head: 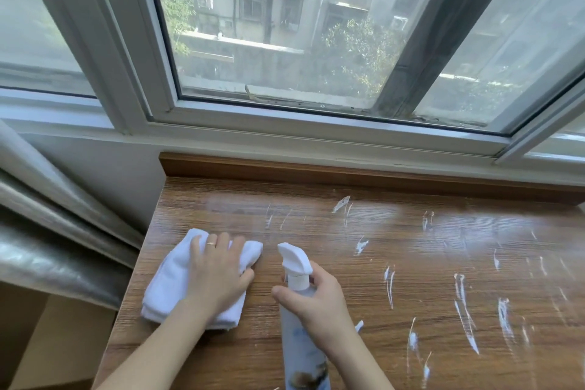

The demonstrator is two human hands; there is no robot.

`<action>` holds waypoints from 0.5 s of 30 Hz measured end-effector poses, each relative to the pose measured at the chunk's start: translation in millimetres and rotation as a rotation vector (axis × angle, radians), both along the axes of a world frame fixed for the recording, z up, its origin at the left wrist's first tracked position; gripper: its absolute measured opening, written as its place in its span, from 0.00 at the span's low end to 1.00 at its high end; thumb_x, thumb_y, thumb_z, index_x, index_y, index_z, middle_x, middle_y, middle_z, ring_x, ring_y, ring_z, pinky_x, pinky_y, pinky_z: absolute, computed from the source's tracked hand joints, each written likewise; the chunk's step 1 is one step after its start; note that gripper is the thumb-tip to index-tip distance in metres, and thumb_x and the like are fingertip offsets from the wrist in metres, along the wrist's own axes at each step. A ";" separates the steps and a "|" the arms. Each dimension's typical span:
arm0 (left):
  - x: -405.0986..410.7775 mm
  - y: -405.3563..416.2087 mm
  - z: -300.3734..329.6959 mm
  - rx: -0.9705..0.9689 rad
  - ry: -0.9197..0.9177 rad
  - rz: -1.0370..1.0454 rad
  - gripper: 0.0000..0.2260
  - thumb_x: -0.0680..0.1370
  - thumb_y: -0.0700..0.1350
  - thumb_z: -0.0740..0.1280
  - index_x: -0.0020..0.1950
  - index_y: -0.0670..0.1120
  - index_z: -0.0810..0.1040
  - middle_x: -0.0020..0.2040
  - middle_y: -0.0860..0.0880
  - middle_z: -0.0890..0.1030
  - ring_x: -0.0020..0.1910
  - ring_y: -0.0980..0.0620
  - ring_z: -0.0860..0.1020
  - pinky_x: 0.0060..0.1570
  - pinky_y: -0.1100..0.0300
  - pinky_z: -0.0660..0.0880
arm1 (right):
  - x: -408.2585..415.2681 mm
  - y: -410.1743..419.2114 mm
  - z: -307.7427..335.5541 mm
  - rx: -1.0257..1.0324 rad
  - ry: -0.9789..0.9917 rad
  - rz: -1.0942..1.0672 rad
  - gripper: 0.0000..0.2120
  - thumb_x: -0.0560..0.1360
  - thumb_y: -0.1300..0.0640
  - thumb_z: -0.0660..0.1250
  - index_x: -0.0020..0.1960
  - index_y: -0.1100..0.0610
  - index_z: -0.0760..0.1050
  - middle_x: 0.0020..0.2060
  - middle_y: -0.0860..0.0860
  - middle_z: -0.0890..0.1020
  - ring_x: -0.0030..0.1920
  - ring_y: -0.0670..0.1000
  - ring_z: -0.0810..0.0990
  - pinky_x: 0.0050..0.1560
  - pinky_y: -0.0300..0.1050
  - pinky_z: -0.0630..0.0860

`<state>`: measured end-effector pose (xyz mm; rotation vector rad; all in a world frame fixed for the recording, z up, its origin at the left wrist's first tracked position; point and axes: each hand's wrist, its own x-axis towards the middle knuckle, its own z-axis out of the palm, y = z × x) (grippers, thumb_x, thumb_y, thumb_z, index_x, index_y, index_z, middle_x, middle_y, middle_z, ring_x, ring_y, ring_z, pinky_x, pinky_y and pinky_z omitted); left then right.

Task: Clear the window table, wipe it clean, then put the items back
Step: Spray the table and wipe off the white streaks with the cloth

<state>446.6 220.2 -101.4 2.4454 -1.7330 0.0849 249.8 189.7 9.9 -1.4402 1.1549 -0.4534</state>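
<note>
At left on the wooden table [316, 231], a folded white cloth [164, 288] is pressed flat by the left hand [218, 275], fingers extended. A spray bottle [300, 326] is grasped by the right hand [316, 304]. White foam streaks [462, 304] are noted rightward.

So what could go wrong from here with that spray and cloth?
1. The left hand has the cloth at the table's left edge; a wide swipe might push it off.
2. The white streaks lie mostly to the right, away from the cloth, so patches may get missed.
3. The right hand holds the spray bottle pointing toward the window, so mist might hit the glass.
</note>
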 end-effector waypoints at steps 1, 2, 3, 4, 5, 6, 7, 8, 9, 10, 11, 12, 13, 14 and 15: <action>-5.1 10.6 -2.3 -0.036 -0.010 -0.014 0.16 0.66 0.54 0.58 0.45 0.46 0.76 0.40 0.47 0.73 0.40 0.43 0.73 0.51 0.43 0.66 | 2.2 -1.7 0.9 0.005 -0.008 0.015 0.10 0.60 0.42 0.75 0.37 0.41 0.77 0.31 0.41 0.75 0.35 0.42 0.72 0.40 0.36 0.69; -8.3 17.6 -6.0 -0.065 -0.025 -0.021 0.16 0.66 0.54 0.59 0.45 0.46 0.77 0.40 0.48 0.73 0.40 0.43 0.73 0.51 0.43 0.66 | 4.2 -3.6 1.5 0.010 -0.012 0.026 0.08 0.60 0.43 0.75 0.36 0.40 0.77 0.31 0.41 0.75 0.34 0.42 0.71 0.39 0.36 0.69; -9.7 20.9 -8.6 -0.076 -0.035 -0.019 0.16 0.66 0.54 0.60 0.45 0.47 0.77 0.40 0.48 0.73 0.40 0.43 0.73 0.50 0.43 0.66 | 6.0 -5.2 1.3 0.015 -0.017 0.033 0.08 0.61 0.44 0.75 0.36 0.39 0.77 0.31 0.40 0.75 0.34 0.41 0.72 0.40 0.37 0.69; -9.7 20.8 -10.3 -0.079 -0.036 -0.015 0.16 0.66 0.55 0.60 0.45 0.47 0.77 0.40 0.48 0.73 0.40 0.43 0.73 0.50 0.43 0.66 | 7.2 -7.2 0.4 0.017 -0.020 0.036 0.08 0.61 0.44 0.75 0.37 0.39 0.78 0.31 0.40 0.76 0.34 0.41 0.72 0.40 0.38 0.70; -8.6 18.7 -12.2 -0.084 -0.032 -0.016 0.16 0.66 0.55 0.60 0.45 0.47 0.77 0.40 0.49 0.73 0.40 0.43 0.73 0.49 0.44 0.66 | 8.4 -9.0 -0.3 0.018 -0.018 0.039 0.09 0.60 0.43 0.75 0.39 0.39 0.78 0.31 0.41 0.76 0.35 0.41 0.73 0.41 0.39 0.70; -7.0 15.7 -14.2 -0.090 -0.032 -0.024 0.15 0.66 0.55 0.60 0.44 0.47 0.77 0.39 0.49 0.73 0.39 0.43 0.73 0.48 0.44 0.65 | 9.1 -10.8 -1.3 0.018 -0.014 0.040 0.09 0.60 0.43 0.75 0.39 0.39 0.79 0.32 0.40 0.77 0.35 0.41 0.73 0.41 0.39 0.71; -5.5 12.0 -15.8 -0.093 -0.035 -0.033 0.15 0.66 0.55 0.60 0.44 0.48 0.77 0.39 0.49 0.72 0.39 0.44 0.73 0.47 0.45 0.65 | 9.0 -12.9 -2.9 0.017 -0.012 0.039 0.08 0.61 0.44 0.75 0.38 0.39 0.79 0.31 0.40 0.78 0.35 0.40 0.73 0.41 0.38 0.71; -3.5 7.1 -16.8 -0.094 -0.036 -0.035 0.15 0.66 0.55 0.59 0.44 0.48 0.77 0.39 0.50 0.72 0.39 0.44 0.73 0.46 0.46 0.65 | 8.7 -15.1 -4.6 0.018 -0.011 0.041 0.07 0.61 0.45 0.75 0.37 0.39 0.79 0.31 0.39 0.78 0.34 0.39 0.73 0.40 0.36 0.70; -1.2 1.9 -17.1 -0.098 -0.038 -0.029 0.15 0.65 0.56 0.59 0.43 0.48 0.77 0.39 0.50 0.72 0.39 0.44 0.73 0.45 0.47 0.64 | 8.1 -16.1 -5.6 0.022 -0.005 0.044 0.07 0.62 0.45 0.76 0.36 0.38 0.78 0.30 0.39 0.77 0.34 0.39 0.73 0.40 0.36 0.70; 2.1 -4.3 -17.4 -0.102 -0.040 -0.014 0.15 0.65 0.56 0.59 0.43 0.48 0.76 0.39 0.49 0.73 0.40 0.44 0.73 0.45 0.47 0.64 | 7.4 -17.1 -7.0 0.027 0.003 0.048 0.07 0.61 0.45 0.76 0.36 0.38 0.78 0.31 0.40 0.77 0.34 0.40 0.73 0.40 0.36 0.70; 6.1 -12.8 -16.8 -0.096 -0.042 0.005 0.15 0.65 0.56 0.59 0.43 0.48 0.76 0.39 0.48 0.73 0.40 0.44 0.73 0.45 0.47 0.64 | 6.7 -18.4 -9.8 0.034 0.011 0.047 0.08 0.61 0.44 0.75 0.37 0.39 0.78 0.31 0.41 0.77 0.34 0.41 0.73 0.40 0.38 0.70; 9.6 -22.5 -15.1 -0.085 -0.044 0.023 0.16 0.65 0.55 0.58 0.43 0.47 0.76 0.40 0.47 0.73 0.40 0.44 0.73 0.45 0.47 0.64 | 5.2 -19.6 -12.6 0.038 0.017 0.041 0.10 0.60 0.43 0.75 0.39 0.43 0.79 0.32 0.42 0.77 0.35 0.42 0.73 0.41 0.40 0.71; 13.7 -33.1 -12.6 -0.072 -0.044 0.039 0.16 0.66 0.55 0.57 0.43 0.46 0.76 0.40 0.46 0.74 0.40 0.44 0.73 0.45 0.47 0.63 | 3.4 -20.4 -14.8 0.041 0.019 0.030 0.15 0.60 0.42 0.75 0.41 0.48 0.78 0.32 0.43 0.76 0.35 0.44 0.73 0.41 0.42 0.70; 18.3 -44.3 -10.2 -0.060 -0.041 0.051 0.17 0.66 0.55 0.57 0.43 0.46 0.76 0.40 0.46 0.74 0.40 0.43 0.73 0.44 0.47 0.63 | 1.2 -21.6 -16.3 0.047 0.024 0.017 0.19 0.59 0.42 0.75 0.42 0.53 0.77 0.33 0.44 0.76 0.35 0.44 0.72 0.42 0.43 0.70; 23.4 -56.1 -7.4 -0.050 -0.037 0.064 0.17 0.66 0.55 0.56 0.43 0.45 0.76 0.39 0.45 0.74 0.39 0.43 0.74 0.44 0.47 0.64 | -1.2 -22.7 -17.2 0.052 0.031 0.006 0.21 0.59 0.42 0.75 0.43 0.55 0.77 0.33 0.44 0.76 0.35 0.44 0.72 0.42 0.43 0.70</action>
